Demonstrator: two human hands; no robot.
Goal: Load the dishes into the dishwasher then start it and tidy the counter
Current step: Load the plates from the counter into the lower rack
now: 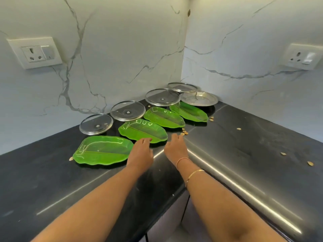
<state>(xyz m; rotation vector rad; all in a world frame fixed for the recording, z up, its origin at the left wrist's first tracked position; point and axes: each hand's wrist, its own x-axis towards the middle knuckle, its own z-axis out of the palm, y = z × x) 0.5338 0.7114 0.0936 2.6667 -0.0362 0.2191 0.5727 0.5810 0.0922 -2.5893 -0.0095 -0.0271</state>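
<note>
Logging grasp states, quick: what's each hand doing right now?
Left hand: open, fingertips at the near rim of a green leaf plate, not gripping.
Right hand: open, holding nothing.

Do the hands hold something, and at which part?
Nothing is held. The left hand is at the near edge of a green plate; the right hand is empty.

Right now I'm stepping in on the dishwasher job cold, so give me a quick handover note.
Left hand: open, empty, fingertips at the rim of the second green leaf plate. Right hand: open, empty, beside it near scattered seeds.
On the counter: four green leaf plates in a row, four glass lids behind them, one steel plate in the corner.
Done: nothing visibly loaded. Left: load everything, start the dishwasher (out of view), clear the seeds.
</note>
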